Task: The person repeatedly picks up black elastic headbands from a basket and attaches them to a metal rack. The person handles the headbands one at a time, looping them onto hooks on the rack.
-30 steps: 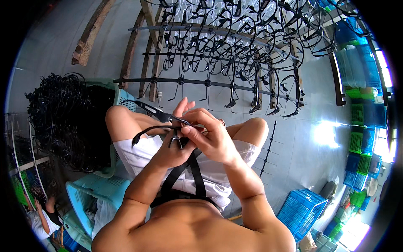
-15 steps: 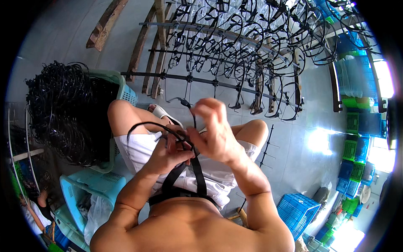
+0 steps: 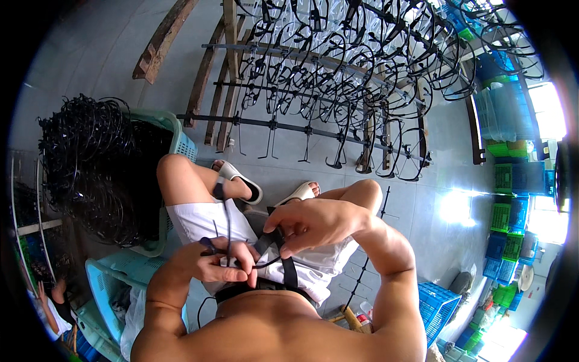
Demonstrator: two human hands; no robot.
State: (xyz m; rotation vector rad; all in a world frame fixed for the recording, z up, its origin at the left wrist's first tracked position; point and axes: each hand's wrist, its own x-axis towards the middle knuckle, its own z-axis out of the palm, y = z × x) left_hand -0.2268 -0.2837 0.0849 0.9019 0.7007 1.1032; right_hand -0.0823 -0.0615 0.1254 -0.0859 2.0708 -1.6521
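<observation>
My left hand (image 3: 226, 263) is closed around a thin black curved plastic frame (image 3: 228, 226) above my lap. One blurred arm of the frame rises from the fist toward my foot. Another thin part bends across to my right hand (image 3: 316, 224), whose thumb and fingers are curled in around its end. Part of the frame is hidden by my fingers. Black straps (image 3: 289, 271) run over my white shorts behind the hands. On the left, a heap of similar glossy black frames (image 3: 90, 169) overfills a pale green basket (image 3: 180, 136).
Ahead stands a rack of dark rods (image 3: 283, 125) on wooden posts, hung with many black frames. A turquoise crate (image 3: 102, 283) lies lower left, and a blue crate (image 3: 437, 308) lower right. A hooked rod (image 3: 365, 265) lies by my right knee. Stacked crates (image 3: 503, 217) line the right side.
Both hands have come lower and closer to my body, and the frame has turned with them. The right hand has dropped from its raised, blurred position. My view has shifted slightly.
</observation>
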